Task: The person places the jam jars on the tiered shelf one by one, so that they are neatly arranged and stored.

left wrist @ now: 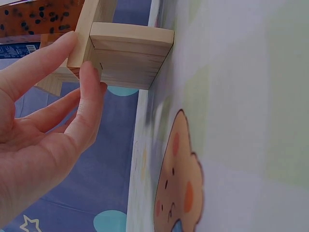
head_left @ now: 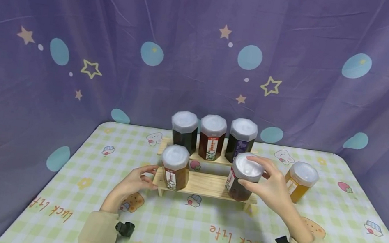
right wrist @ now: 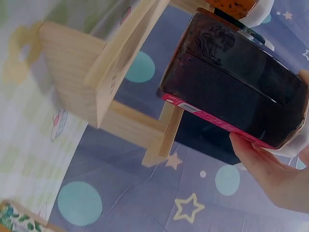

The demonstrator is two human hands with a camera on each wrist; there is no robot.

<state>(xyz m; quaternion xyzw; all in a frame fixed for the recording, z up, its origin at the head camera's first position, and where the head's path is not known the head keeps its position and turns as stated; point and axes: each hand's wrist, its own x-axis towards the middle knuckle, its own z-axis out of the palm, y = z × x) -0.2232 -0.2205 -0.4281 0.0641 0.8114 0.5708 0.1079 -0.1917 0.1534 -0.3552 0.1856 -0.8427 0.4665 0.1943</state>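
Observation:
My right hand (head_left: pixel 270 186) holds a dark jar (head_left: pixel 239 188) by its white lid, thumb and fingers on either side. In the right wrist view, the jar (right wrist: pixel 236 77) is tilted and there is a gap between its base and the lower board. My left hand (head_left: pixel 133 183) pinches the left end of a two-step wooden rack (head_left: pixel 206 185); in the left wrist view its fingertips are at the rack's board edge (left wrist: pixel 87 43). On the lower step's left side stands an amber-brown jar (head_left: pixel 176 173).
On the upper step stand a dark jar (head_left: pixel 184 134), a red-brown jar (head_left: pixel 211 140) and a dark jar with a purple label (head_left: pixel 241 142). A yellow jar (head_left: pixel 299 184) stands on the checked tablecloth (head_left: pixel 171 230) to the right. Behind hangs a purple curtain (head_left: pixel 194 17).

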